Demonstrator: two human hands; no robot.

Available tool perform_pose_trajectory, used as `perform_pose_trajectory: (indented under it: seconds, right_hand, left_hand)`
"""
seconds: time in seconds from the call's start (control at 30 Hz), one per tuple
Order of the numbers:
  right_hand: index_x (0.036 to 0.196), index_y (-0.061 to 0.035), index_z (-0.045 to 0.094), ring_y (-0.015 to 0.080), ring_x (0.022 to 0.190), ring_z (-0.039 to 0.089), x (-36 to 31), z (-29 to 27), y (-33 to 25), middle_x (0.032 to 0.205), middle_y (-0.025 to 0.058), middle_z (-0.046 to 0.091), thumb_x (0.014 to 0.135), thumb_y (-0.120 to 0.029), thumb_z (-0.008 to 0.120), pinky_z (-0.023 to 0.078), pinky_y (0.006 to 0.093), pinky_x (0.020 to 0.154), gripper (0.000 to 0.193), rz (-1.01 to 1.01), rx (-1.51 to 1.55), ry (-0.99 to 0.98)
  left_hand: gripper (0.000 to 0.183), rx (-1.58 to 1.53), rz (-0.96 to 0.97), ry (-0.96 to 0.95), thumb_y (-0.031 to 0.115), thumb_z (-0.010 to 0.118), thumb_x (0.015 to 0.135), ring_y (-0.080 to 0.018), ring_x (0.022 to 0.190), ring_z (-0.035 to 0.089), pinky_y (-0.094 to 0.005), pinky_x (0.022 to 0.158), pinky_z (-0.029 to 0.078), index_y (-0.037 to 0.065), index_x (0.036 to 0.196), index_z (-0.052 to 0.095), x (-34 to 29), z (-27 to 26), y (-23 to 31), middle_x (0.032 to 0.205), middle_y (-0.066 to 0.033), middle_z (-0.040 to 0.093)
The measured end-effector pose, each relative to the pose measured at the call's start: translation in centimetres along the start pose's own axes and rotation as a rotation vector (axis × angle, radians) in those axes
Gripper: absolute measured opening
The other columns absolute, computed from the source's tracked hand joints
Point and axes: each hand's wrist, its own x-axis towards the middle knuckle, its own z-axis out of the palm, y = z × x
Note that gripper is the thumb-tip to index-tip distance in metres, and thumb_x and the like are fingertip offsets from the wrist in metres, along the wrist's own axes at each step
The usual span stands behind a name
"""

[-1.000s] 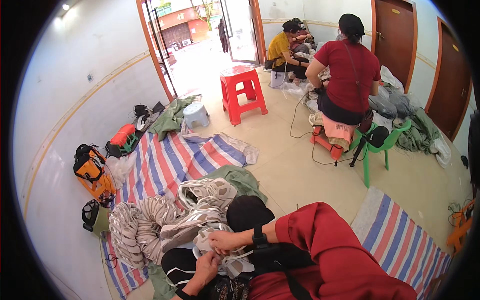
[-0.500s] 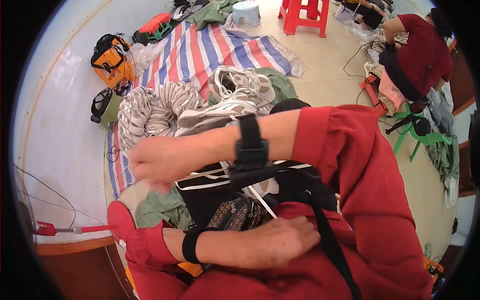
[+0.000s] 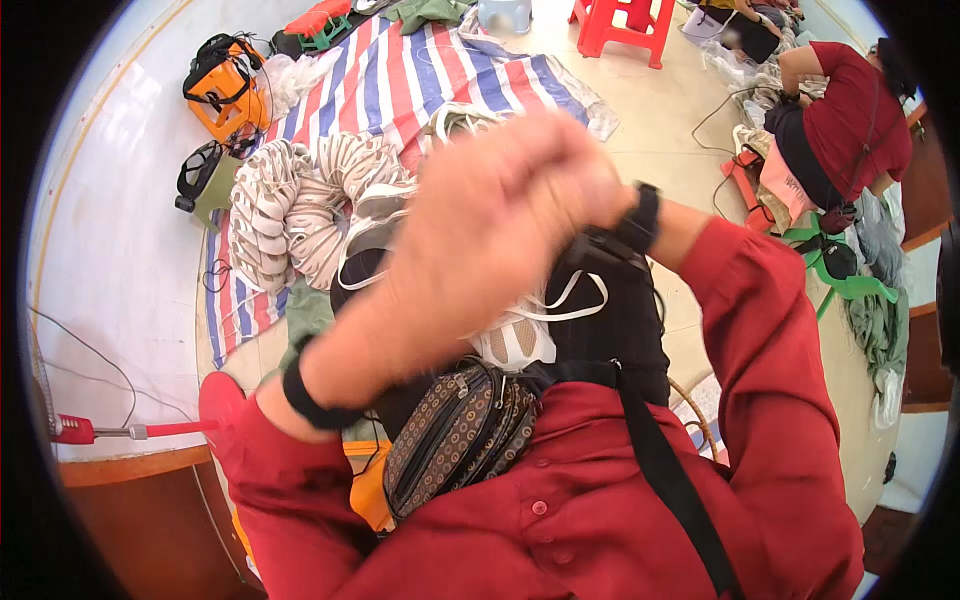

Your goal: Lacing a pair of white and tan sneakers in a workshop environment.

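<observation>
Both hands are raised close to the camera and blurred, the left hand (image 3: 450, 250) and right hand (image 3: 555, 165) pressed together, and I cannot tell whether they grasp anything. Below them a white shoe upper (image 3: 515, 335) lies on the lap, just above a patterned brown waist bag (image 3: 455, 435), zipped shut. White shoe uppers (image 3: 300, 205) are heaped on the striped tarp (image 3: 400, 75).

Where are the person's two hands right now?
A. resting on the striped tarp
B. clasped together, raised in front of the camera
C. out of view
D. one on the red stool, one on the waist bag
B: the left hand and right hand are pressed together, blurred and close to the lens, above the white shoe on the lap.
</observation>
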Motion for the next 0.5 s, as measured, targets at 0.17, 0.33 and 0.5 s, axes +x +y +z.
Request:
perform_pose_trajectory:
  seconds: [0.17,0.33,0.5]
  right_hand:
    - [0.082,0.0012,0.061,0.0378,0.069,0.061,-8.5,-0.9,3.2,0.071,0.0219,0.06,0.085,-0.014,0.055,0.049,0.0432,0.064,0.017,-0.071,-1.261,0.131]
    - [0.091,0.0015,0.054,0.0346,0.068,0.065,-12.8,1.4,8.0,0.081,0.0189,0.059,0.08,-0.01,0.06,0.051,0.0424,0.059,0.017,-0.009,-1.68,0.159]
    - [0.094,0.0008,0.052,0.0261,0.064,0.063,-12.7,0.6,8.7,0.085,0.0142,0.057,0.07,-0.009,0.068,0.048,0.038,0.052,0.03,0.105,-2.058,0.084]
  left_hand:
    - [0.04,0.354,-0.08,0.099,0.014,0.058,0.087,-0.0182,0.092,0.062,-0.0311,0.085,0.048,-0.001,0.123,0.051,1.9,-2.8,-11.7,0.099,-0.0117,0.066]
    - [0.022,0.404,-0.277,-0.2,0.009,0.059,0.083,-0.0252,0.085,0.063,-0.0335,0.077,0.05,-0.001,0.102,0.061,-5.6,-1.0,-16.3,0.091,-0.0127,0.065]
    - [0.023,0.535,-0.228,-0.154,0.009,0.063,0.077,-0.0358,0.086,0.059,-0.0414,0.077,0.048,0.002,0.099,0.059,-8.0,0.7,-15.5,0.086,-0.0155,0.059]
